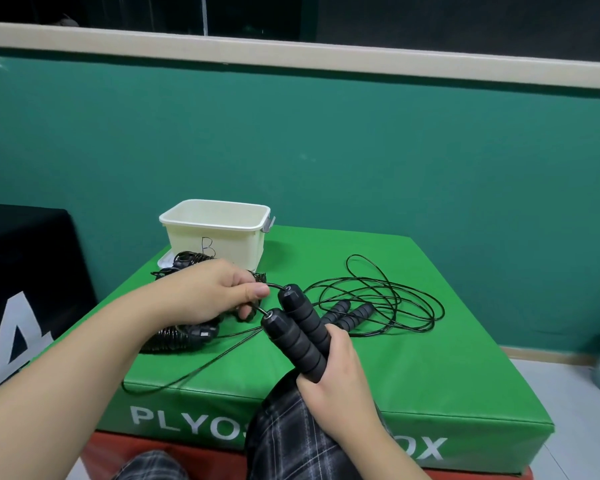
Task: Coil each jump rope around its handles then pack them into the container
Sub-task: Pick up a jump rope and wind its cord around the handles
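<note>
Two foam handles (300, 332) sit side by side in the right hand's (340, 382) grip; the left hand (212, 292) pinches their black cord (274, 285) near the cream container (219, 230).

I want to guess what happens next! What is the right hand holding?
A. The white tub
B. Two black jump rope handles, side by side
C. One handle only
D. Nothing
B: the right hand wraps around two black foam handles held together, while the cream tub sits untouched at the back of the green plyo box.
</note>
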Demonstrator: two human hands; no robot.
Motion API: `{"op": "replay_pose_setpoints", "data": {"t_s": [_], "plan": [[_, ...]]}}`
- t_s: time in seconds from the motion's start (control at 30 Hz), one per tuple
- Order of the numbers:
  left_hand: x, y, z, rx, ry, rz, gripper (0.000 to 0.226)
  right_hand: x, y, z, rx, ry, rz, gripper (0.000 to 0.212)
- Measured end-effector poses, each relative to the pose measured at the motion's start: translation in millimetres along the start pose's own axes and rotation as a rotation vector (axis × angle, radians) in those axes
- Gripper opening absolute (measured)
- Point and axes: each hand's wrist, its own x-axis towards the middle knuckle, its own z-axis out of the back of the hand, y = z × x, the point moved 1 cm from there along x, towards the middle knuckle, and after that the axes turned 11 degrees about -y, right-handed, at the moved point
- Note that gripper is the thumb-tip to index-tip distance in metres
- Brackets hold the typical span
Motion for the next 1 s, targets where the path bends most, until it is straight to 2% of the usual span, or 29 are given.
{"op": "replay_pose_setpoints", "data": {"t_s": [0.1, 0.27, 0.37, 0.47, 0.53, 0.6, 0.73, 0.87, 1.0], "plan": [[3.9, 18.3, 3.2, 0.000, -0.181, -0.024, 0.070, -0.4, -1.5, 1.3, 0.054, -0.002, -0.047, 0.042], [-1.8, 22.6, -27.1, -0.074, -0.397, -0.116, 0.058, 1.5, -1.8, 8.0, 0.218, -0.069, -0.193, 0.046], [-7.3, 23.3, -54.1, -0.134, -0.496, -0.126, 0.039, 3.4, -2.8, 11.9, 0.319, -0.140, -0.264, 0.048], [-11.0, 16.4, -82.5, -0.178, -0.564, -0.153, 0.043, 4.0, -3.8, 11.1, 0.360, -0.168, -0.288, 0.045], [-11.7, 8.7, -102.1, -0.214, -0.604, -0.177, 0.059, 5.8, -4.8, 8.4, 0.381, -0.201, -0.290, 0.045], [-11.8, 2.1, -118.0, -0.215, -0.597, -0.209, 0.070, 8.0, -5.4, 5.6, 0.398, -0.235, -0.295, 0.043], [-16.3, 3.7, -140.7, -0.115, -0.488, -0.267, 0.056, 10.6, -6.1, -1.1, 0.433, -0.276, -0.326, 0.038], [-21.7, -3.3, -147.9, -0.050, -0.416, -0.266, 0.060, 9.3, -5.6, -5.4, 0.429, -0.275, -0.307, 0.045], [-23.0, -21.7, -151.6, 0.140, -0.194, -0.223, 0.069, 9.7, -5.7, -2.4, 0.482, -0.261, -0.325, 0.041]]}}
